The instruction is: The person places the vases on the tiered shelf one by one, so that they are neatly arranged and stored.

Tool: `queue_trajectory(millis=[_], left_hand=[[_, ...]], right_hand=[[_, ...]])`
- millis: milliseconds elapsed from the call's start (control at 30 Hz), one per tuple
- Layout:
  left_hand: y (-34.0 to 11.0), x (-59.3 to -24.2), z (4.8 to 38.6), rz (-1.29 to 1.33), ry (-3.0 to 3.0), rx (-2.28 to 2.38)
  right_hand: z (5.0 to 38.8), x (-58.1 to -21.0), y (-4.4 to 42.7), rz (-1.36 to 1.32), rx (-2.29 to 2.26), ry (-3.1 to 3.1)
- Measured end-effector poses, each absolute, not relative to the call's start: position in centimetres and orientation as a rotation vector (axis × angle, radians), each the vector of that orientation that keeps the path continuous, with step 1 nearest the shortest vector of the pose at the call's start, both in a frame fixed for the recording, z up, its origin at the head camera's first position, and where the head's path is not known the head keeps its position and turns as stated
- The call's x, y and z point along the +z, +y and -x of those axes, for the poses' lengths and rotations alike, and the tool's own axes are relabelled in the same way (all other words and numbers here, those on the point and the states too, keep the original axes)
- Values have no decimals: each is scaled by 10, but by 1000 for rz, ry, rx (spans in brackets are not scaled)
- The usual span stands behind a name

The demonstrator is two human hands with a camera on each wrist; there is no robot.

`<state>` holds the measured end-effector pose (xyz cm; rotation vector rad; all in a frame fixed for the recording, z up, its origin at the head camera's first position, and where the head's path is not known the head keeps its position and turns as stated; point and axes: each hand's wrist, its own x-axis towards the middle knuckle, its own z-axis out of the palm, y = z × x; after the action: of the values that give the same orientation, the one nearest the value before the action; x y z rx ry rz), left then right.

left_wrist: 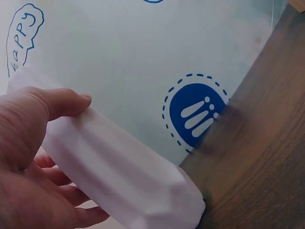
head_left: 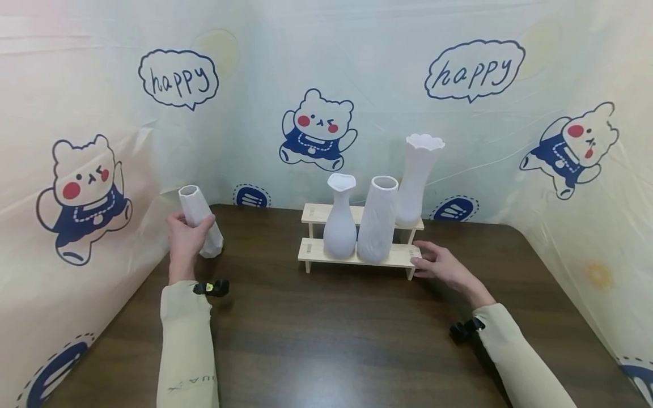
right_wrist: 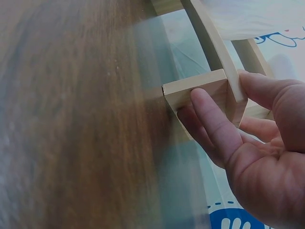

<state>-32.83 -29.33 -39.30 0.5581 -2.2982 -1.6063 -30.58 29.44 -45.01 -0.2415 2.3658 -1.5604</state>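
Note:
My left hand grips a white faceted vase at the table's left side; the vase leans, its opening up and to the left. In the left wrist view, the thumb lies over the vase and the fingers pass beneath it. My right hand holds the right end of a two-tier wooden stand. Close up, the thumb touches the shelf and the fingers touch the leg. On the lower tier are a bulbous white vase and a textured white vase. A tall scalloped-rim vase occupies the upper tier.
The stand is on a dark brown wooden table. A pale printed curtain with cartoon bears encloses the table's back and sides. The upper tier lies behind the lower one.

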Motion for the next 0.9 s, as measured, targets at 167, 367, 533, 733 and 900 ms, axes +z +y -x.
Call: queue_trajectory(millis=[167, 367, 533, 733, 900], left_hand=[[-293, -392, 330, -562, -2287, -1626], [-294, -391, 332, -552, -2295, -1590], [-294, -393, 333, -536, -2277, -1583], [-292, -393, 331, -558, -2237, -1588], [-285, -389, 331, -538, -2243, -1627]], right_hand=[[306, -448, 294, 222, -1557, 2376], [305, -447, 295, 237, -1561, 2375], [305, -448, 295, 241, -1574, 2367], [303, -449, 294, 232, -1570, 2362], [303, -450, 295, 223, -1569, 2366]])
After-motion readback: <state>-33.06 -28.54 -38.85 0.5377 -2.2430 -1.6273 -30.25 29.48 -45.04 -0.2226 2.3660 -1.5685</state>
